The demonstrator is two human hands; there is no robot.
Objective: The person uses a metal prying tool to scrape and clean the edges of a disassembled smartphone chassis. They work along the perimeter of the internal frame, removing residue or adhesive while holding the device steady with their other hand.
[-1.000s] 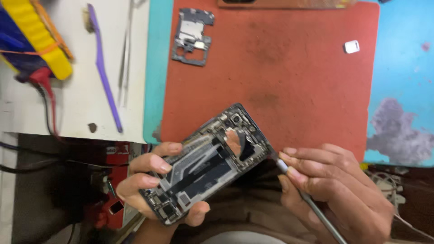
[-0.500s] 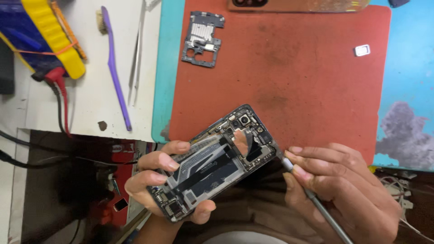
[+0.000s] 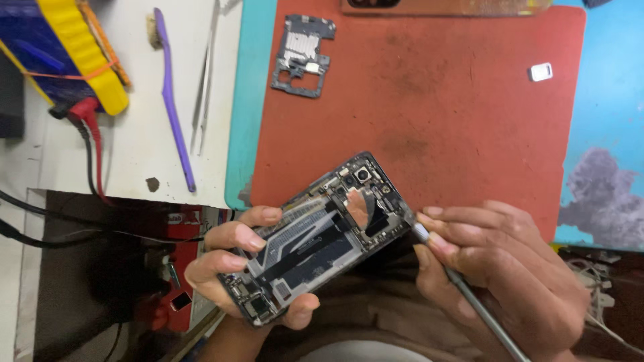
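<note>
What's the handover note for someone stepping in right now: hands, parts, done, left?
Left hand: cradles the opened phone from below, internals facing up, above the near edge of the red mat.
Right hand: grips a thin metal screwdriver, tip at the phone's right edge near the camera end.
Done: back is off; a removed inner cover plate lies at the mat's far left corner, a small white piece far right.
Left: board and flex parts are still in the phone.
Spare tools: purple brush and tweezers on the white surface to the left.
</note>
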